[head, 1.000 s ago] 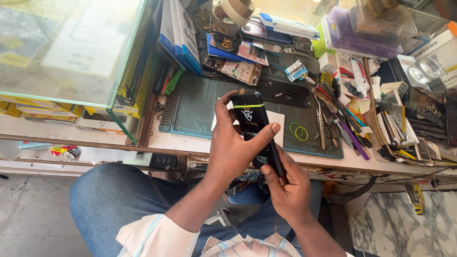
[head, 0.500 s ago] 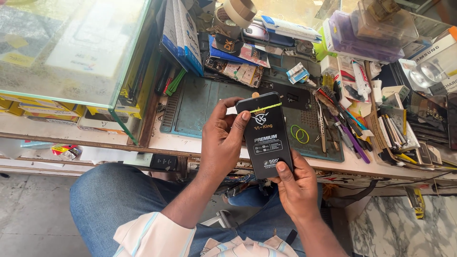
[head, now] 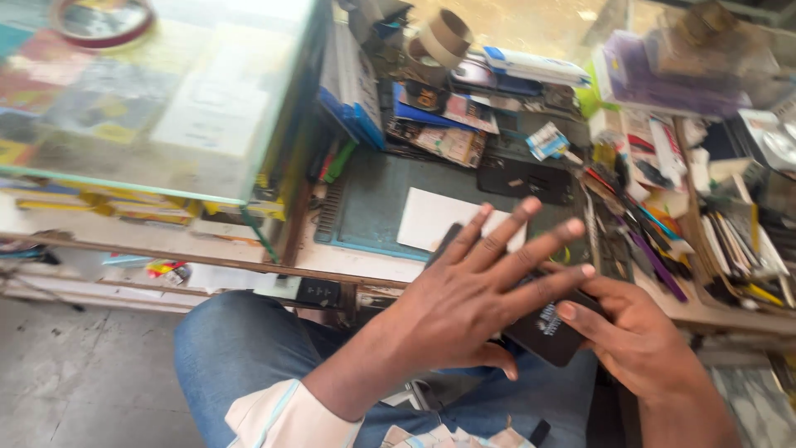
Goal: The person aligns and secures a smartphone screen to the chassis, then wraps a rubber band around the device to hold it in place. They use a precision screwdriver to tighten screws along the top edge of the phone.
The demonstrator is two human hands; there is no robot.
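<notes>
My right hand [head: 643, 340] grips a flat black package [head: 547, 328] with white print, holding it low over my lap at the bench's front edge. My left hand [head: 473, 299] lies flat across the top of the package with its fingers spread and stretched out, hiding most of it. Just beyond the hands, a white sheet of paper [head: 431, 217] rests on the dark green work mat [head: 365, 207].
A glass display counter [head: 157, 108] stands at the left. The bench behind holds tape rolls [head: 439, 37], a black phone [head: 526, 176], small boxes, cards and several pens and tools [head: 647, 249] at the right. Grey floor lies at the lower left.
The package was held upright with its printed face showing; now it is lowered and tilted flat, and my left hand has opened out and spread across it. The view has moved closer.
</notes>
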